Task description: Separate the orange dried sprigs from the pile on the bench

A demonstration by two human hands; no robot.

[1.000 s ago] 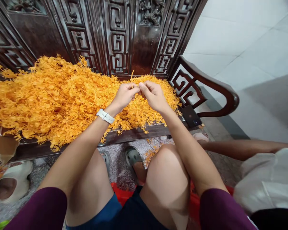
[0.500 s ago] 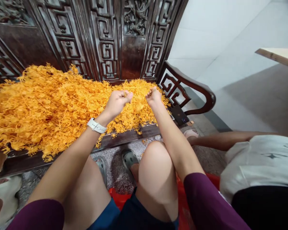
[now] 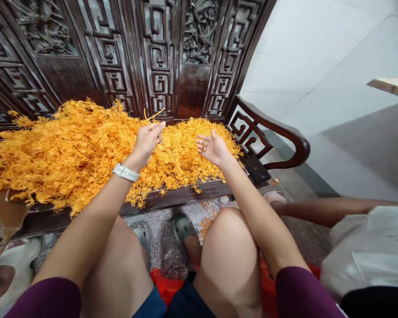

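Observation:
My left hand, with a pale watch on its wrist, pinches a thin orange plastic stem whose bent end sticks up above the fingers. To its right my right hand is held palm up, fingers spread, with nothing in it. Both hands hover over a long heap of orange plastic sprigs with small branching tips. The heap covers the seat of a dark carved wooden bench.
The bench's curved armrest rises at the right, with a dark phone-like object beside it. Torn cardboard lies at the left. Another person's leg reaches in from the right. Orange bits litter the floor.
My right hand has opened and turned palm up. My left hand has moved slightly left, with the orange stem now bent upward from its fingers. The view has shifted a little.

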